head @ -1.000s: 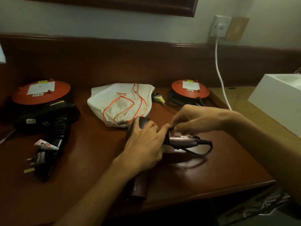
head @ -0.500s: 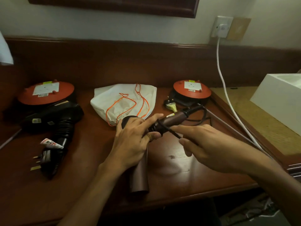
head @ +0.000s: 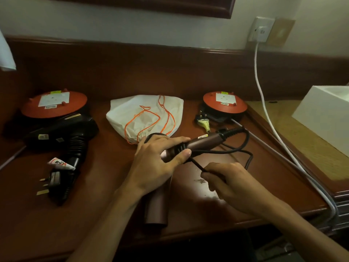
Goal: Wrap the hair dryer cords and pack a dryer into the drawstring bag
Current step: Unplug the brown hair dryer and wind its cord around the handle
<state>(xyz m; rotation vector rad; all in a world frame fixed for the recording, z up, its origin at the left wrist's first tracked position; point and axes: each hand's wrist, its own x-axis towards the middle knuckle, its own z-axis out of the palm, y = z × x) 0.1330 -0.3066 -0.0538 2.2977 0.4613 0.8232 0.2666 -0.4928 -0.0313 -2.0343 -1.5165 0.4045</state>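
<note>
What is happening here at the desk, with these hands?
A person is winding a cord. The left hand grips the handle of the brown hair dryer, and the right hand pinches its black cord. The white drawstring bag lies behind. A black hair dryer lies at left.

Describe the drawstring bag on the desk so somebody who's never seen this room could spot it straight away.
Look along the back of the dark wooden desk, between the two round red cord reels. The drawstring bag lies flat there, just beyond the left hand holding the brown hair dryer. It is the only pale cloth thing there, with thin orange strings looped across it.
</note>
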